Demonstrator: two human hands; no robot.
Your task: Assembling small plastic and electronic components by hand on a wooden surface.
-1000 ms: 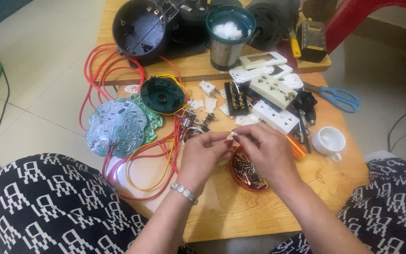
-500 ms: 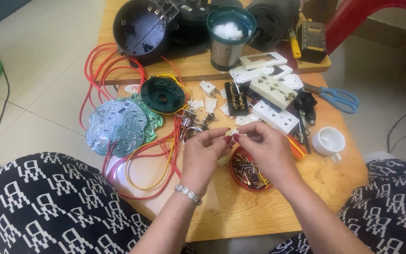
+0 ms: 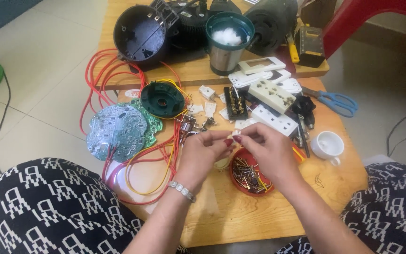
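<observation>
Small white part (image 3: pixel 235 137) pinched between both hands' fingertips above red dish (image 3: pixel 250 176).

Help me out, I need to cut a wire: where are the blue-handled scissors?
In the head view, the blue-handled scissors lie at the table's far right edge, right of the white socket strips and beyond the small white cup.

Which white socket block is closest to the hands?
The white one with many holes, lying just above the right hand. The cream socket sits farther back, toward the steel cup.
</observation>
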